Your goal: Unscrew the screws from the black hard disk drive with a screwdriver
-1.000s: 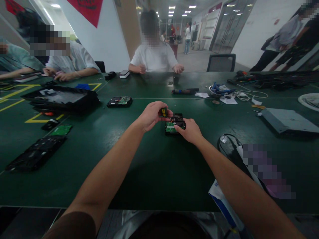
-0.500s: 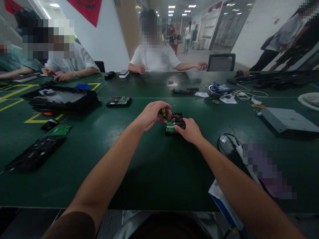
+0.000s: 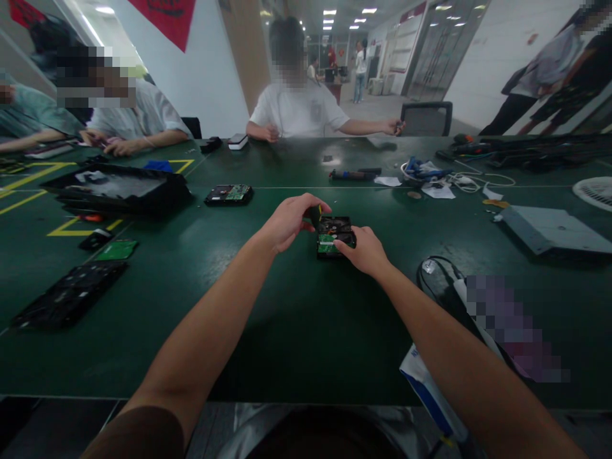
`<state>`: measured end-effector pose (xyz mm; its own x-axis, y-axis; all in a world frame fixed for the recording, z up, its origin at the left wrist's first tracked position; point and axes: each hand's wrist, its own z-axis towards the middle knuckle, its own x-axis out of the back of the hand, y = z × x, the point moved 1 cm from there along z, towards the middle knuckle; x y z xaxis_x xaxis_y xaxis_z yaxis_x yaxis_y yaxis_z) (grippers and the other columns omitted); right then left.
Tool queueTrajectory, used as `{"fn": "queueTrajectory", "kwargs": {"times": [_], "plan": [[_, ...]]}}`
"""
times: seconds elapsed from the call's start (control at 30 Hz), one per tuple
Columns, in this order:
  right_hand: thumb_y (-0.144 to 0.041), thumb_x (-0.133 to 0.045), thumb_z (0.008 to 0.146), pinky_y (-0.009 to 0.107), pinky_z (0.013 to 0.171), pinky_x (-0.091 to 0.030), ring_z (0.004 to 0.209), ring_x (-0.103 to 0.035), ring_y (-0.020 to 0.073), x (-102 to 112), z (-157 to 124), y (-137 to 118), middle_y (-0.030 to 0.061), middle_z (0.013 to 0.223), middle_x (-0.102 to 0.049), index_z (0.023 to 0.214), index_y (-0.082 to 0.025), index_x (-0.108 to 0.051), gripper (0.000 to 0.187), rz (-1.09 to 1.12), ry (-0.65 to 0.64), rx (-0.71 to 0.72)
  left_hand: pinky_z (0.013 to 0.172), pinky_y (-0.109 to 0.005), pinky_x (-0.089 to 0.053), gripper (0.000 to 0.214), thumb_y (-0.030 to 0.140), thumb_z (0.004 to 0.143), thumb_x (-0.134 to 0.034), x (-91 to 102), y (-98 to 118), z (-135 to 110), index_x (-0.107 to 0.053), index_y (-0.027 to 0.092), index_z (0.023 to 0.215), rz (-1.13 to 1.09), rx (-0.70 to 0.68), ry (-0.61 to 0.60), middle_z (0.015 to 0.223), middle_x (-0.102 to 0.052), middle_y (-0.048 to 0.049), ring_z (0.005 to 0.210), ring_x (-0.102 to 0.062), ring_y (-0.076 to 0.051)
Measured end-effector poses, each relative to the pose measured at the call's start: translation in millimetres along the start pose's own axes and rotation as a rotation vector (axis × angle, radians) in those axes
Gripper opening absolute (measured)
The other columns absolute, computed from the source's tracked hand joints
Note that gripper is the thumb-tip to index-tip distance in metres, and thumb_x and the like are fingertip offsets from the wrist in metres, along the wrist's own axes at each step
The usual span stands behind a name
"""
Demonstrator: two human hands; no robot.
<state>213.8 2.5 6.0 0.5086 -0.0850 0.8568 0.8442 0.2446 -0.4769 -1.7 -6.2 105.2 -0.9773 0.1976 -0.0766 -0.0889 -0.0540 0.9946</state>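
In my left hand [image 3: 296, 220] is a short screwdriver [image 3: 316, 217] with a black-and-yellow handle, gripped between thumb and fingers. Its tip is too small to make out. Just to the right lies an opened black electronic device [image 3: 337, 224] with a green circuit board [image 3: 327, 241] in its near half, flat on the table. My right hand [image 3: 366, 250] clasps the device's right side, with the thumb over its near edge and the other fingers partly hidden behind it.
A similar device [image 3: 228, 194] lies farther left on the green table [image 3: 287, 331]. Black trays [image 3: 119, 188], a loose green board [image 3: 116, 249] and a black panel [image 3: 69, 294] are at left. A metal box [image 3: 554, 229] and cables [image 3: 437, 264] lie right. A person [image 3: 301, 108] sits opposite.
The screwdriver handle has turned in my left fingers, showing less yellow, and the device's far half is less covered. My right hand stays in place. The person opposite has moved a hand outward.
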Motion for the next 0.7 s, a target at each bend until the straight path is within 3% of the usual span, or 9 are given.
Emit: {"fn": "queueTrajectory", "kwargs": {"times": [0.2, 0.5, 0.7], "plan": [[-0.061, -0.06, 0.093, 0.044, 0.097, -0.051, 0.114, -0.062, 0.0323, 0.6, 0.4, -0.6, 0.0164, 0.125, -0.062, 0.13, -0.019, -0.063, 0.057, -0.014, 0.0, 0.007, 0.05, -0.023, -0.046, 0.026, 0.036, 0.083, -0.063, -1.3, 4.5, -4.3, -0.075, 0.015, 0.091, 0.045, 0.004, -0.054, 0.091, -0.065, -0.0088, 0.081, -0.061, -0.018], [-0.062, -0.058, 0.093, 0.044, 0.095, -0.052, 0.113, -0.062, 0.0316, 1.2, -0.4, -0.7, 0.0162, 0.123, -0.062, 0.129, -0.018, -0.064, 0.057, 0.005, -0.005, 0.008, 0.052, -0.025, -0.05, 0.022, 0.035, 0.085, -0.065, 0.1, 1.6, -2.0, -0.067, 0.016, 0.096, -0.02, 0.001, -0.005, 0.086, -0.068, -0.0089, 0.077, -0.066, -0.019], [-0.064, -0.058, 0.092, 0.044, 0.095, -0.051, 0.113, -0.062, 0.0317, 1.6, -0.5, -1.4, 0.0165, 0.124, -0.061, 0.131, -0.018, -0.063, 0.06, -0.001, -0.008, -0.005, 0.061, -0.032, -0.058, 0.017, 0.032, 0.087, -0.064, -1.6, 1.3, -1.6, -0.061, 0.015, 0.088, -0.108, -0.012, -0.015, 0.081, -0.067, -0.0087, 0.08, -0.069, -0.022]]}}
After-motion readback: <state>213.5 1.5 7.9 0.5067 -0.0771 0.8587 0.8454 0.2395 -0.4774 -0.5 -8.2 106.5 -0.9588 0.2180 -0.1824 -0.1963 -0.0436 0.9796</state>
